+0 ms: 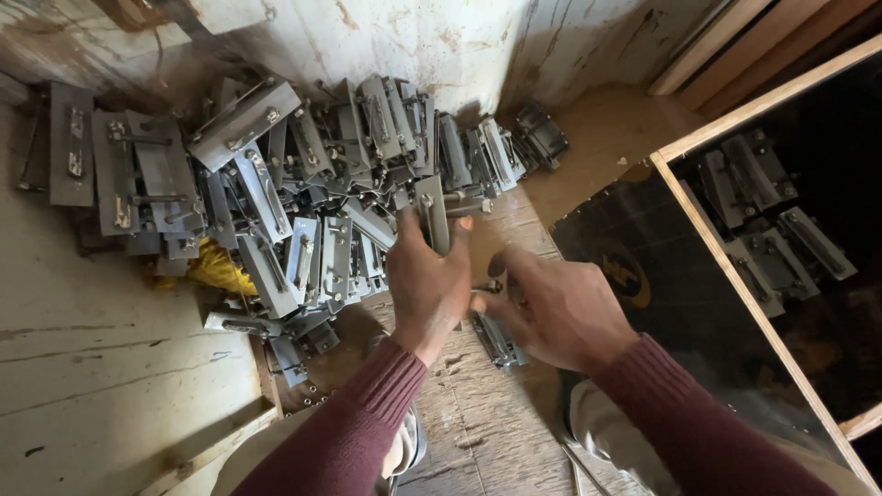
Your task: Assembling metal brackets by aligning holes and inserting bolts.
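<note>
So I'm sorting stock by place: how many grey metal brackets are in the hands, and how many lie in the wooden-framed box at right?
Bracket gripped upright in the left hand: 1
Bracket under the right hand: 1
Brackets in the wooden-framed box: 4 visible
Total: 6, leaving out the big pile, too tangled to count.

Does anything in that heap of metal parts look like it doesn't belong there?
Yes: a crumpled yellow cloth is wedged under the left side of the grey metal brackets. It is the only soft, bright thing in the heap.
</note>
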